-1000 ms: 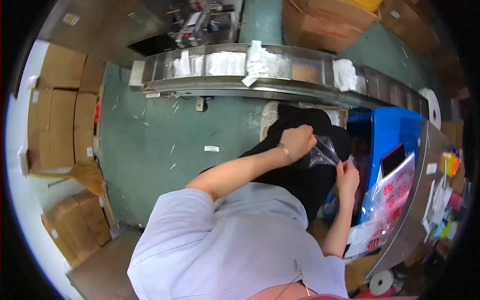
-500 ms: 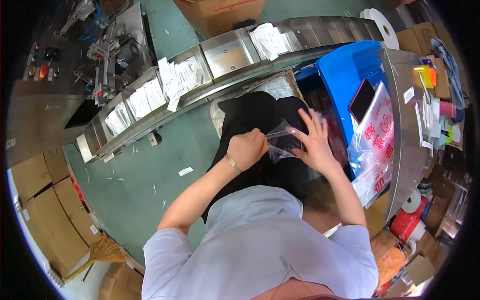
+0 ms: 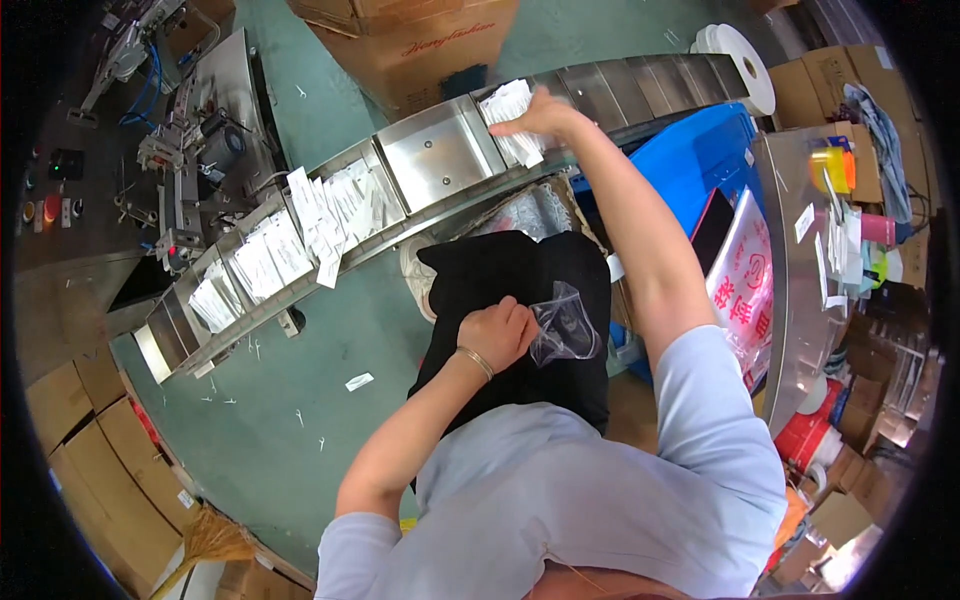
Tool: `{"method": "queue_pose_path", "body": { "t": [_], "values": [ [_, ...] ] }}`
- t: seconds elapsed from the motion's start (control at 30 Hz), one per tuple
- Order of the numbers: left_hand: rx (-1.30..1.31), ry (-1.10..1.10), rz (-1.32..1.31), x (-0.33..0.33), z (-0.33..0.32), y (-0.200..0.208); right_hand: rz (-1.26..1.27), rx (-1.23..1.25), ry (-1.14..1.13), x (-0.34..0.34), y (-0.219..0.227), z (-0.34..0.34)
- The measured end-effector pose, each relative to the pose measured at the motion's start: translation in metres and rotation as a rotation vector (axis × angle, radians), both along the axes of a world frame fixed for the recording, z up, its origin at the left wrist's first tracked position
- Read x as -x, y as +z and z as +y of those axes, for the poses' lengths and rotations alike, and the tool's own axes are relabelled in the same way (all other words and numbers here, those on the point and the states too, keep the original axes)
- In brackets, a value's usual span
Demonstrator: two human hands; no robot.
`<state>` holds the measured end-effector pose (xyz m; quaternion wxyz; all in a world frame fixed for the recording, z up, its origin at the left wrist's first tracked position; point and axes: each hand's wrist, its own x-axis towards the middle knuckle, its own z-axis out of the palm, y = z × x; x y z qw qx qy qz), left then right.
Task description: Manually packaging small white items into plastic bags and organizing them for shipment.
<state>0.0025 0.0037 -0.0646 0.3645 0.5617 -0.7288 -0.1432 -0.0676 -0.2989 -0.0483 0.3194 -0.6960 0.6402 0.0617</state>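
Observation:
Over my lap, my left hand [image 3: 497, 333] is closed on the edge of a clear plastic bag [image 3: 567, 328]. The bag hangs open-looking and crumpled to the right of the fist, against my black trousers. My right arm stretches forward to the metal conveyor. There my right hand [image 3: 545, 114] wraps round a stack of thin white packets [image 3: 513, 105], thumb on the near side, the other fingers partly hidden and slightly blurred.
The divided metal conveyor [image 3: 437, 150] crosses in front, with more white packets [image 3: 352, 205] in its left sections. A blue bin [image 3: 690, 150] stands at right with a phone [image 3: 712, 228] and a printed plastic bag [image 3: 742, 270] by it. Beyond the conveyor is a cardboard box [image 3: 410, 50].
My right hand has left the clear bag and reached forward to the white packets on the conveyor. The left hand still grips the bag. The whole view has shifted a little.

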Motion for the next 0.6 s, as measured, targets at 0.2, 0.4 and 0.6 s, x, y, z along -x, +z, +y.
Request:
{"method": "queue_pose_path", "body": {
  "t": [0.2, 0.4, 0.6],
  "values": [
    [-0.002, 0.000, 0.056, -0.003, -0.005, -0.002, -0.411, -0.257, -0.104, 0.001, -0.029, -0.011],
    [0.011, 0.003, 0.082, -0.005, -0.009, -0.006, -0.459, -0.236, -0.063, -0.001, -0.020, -0.017],
    [-0.008, -0.009, 0.102, -0.003, -0.009, -0.002, -0.840, -0.174, -0.234, 0.028, -0.021, -0.023]
  ]
}}
